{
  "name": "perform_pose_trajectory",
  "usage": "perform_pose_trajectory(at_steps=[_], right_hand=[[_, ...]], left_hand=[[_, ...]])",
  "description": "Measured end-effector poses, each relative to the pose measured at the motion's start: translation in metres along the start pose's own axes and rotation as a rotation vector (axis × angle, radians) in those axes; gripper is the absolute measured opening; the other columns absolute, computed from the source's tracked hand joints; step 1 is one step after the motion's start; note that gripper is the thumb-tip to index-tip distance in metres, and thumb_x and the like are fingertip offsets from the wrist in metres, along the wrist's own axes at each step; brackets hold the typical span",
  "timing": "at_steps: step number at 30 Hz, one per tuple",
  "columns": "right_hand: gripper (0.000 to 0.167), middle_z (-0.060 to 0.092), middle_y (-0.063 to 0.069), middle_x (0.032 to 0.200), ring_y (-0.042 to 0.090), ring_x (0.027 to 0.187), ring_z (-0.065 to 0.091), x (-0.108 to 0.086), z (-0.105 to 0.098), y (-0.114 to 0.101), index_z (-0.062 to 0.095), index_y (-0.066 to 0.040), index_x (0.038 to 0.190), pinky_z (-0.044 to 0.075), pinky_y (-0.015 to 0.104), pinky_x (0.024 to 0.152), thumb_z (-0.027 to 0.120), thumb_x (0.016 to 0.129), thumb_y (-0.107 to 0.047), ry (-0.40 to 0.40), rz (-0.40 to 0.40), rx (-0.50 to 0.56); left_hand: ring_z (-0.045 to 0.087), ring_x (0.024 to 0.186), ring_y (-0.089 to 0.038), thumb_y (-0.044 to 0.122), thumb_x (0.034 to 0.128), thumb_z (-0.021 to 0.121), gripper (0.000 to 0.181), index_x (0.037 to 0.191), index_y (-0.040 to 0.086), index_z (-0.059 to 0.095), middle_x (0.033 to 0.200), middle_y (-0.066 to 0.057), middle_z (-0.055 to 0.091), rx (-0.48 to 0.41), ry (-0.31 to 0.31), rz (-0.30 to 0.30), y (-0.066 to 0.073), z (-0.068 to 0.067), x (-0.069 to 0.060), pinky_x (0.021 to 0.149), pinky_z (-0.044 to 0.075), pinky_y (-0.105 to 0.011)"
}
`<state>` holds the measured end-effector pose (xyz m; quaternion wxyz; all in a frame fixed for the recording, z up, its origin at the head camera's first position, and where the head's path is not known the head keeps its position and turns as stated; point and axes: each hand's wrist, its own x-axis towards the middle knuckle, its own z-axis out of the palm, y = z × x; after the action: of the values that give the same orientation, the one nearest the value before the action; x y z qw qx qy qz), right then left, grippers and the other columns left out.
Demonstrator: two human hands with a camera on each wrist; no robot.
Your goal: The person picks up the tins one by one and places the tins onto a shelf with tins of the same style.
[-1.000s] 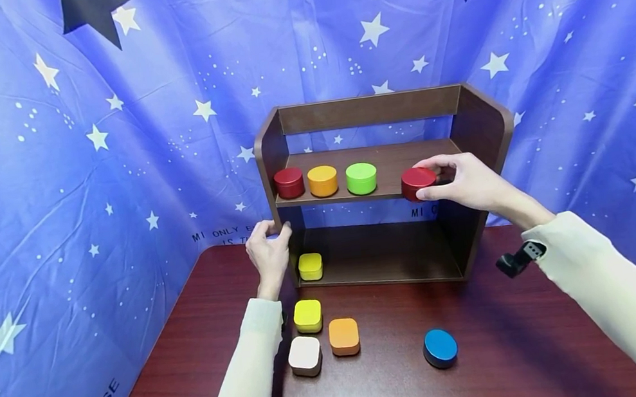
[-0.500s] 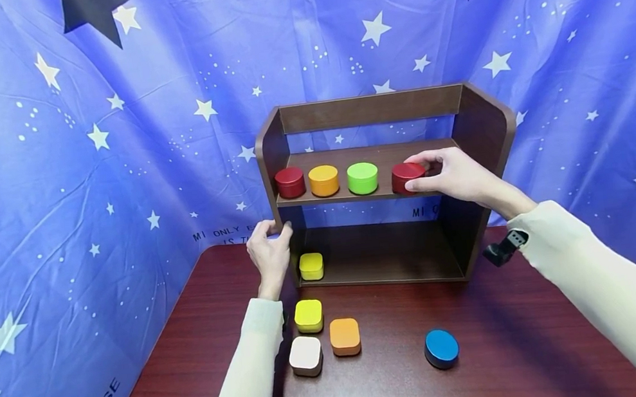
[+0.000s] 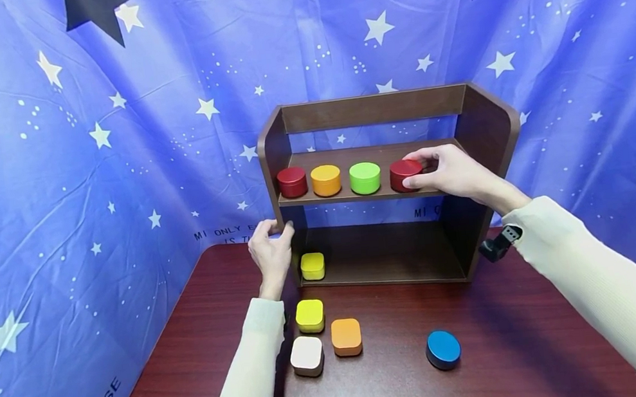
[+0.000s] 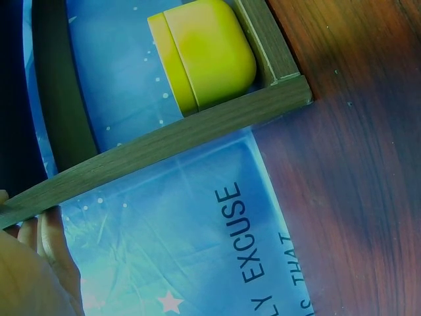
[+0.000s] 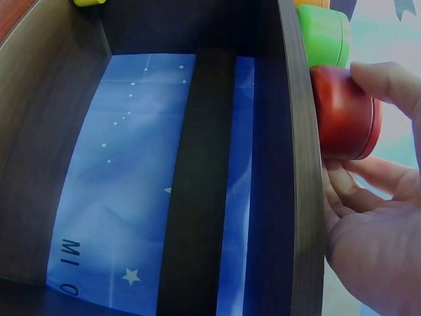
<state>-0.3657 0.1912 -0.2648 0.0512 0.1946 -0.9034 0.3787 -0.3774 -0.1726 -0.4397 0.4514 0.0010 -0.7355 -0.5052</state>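
On the upper board of a dark brown two-tier shelf (image 3: 382, 253), my right hand (image 3: 455, 172) holds a red round tin (image 3: 405, 176) between thumb and fingers. The right wrist view shows this tin (image 5: 342, 115) resting against the board, next to a green round tin (image 5: 323, 36). Further left on that board stand the green tin (image 3: 365, 178), an orange round tin (image 3: 326, 181) and another red round tin (image 3: 292, 183). My left hand (image 3: 271, 250) grips the front edge of the shelf's left side panel; its fingers (image 4: 52, 234) show in the left wrist view.
A yellow square tin (image 3: 313, 266) sits at the lower tier's left end. On the table (image 3: 396, 391) before the shelf lie a yellow square tin (image 3: 309, 316), an orange one (image 3: 347, 336), a white one (image 3: 307, 356) and a blue round tin (image 3: 443, 349). A starry blue cloth (image 3: 172, 142) hangs behind.
My right hand has brought the red tin left and slightly up, from the upper board's front edge onto the board beside the green tin. The left hand keeps its grip on the side panel.
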Motion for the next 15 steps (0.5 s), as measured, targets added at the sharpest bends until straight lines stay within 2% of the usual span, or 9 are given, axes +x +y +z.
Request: perform_pose_trajectory(at_steps=[15], right_hand=[[0.054,0.077,0.018,0.123,0.010,0.092,0.067,-0.0004,-0.0005,0.0016,0.070,-0.007,0.140,0.052,0.021,0.076,0.086,0.093,-0.026,-0.007,0.005,-0.004]], left_hand=[[0.072,0.086,-0.049,0.020,0.0830,0.085,0.021,0.083,0.001,0.077,0.085,-0.020,0.076,-0.001,-0.006,0.010,-0.0018,0.0007,0.0006,0.080,0.049,-0.053]])
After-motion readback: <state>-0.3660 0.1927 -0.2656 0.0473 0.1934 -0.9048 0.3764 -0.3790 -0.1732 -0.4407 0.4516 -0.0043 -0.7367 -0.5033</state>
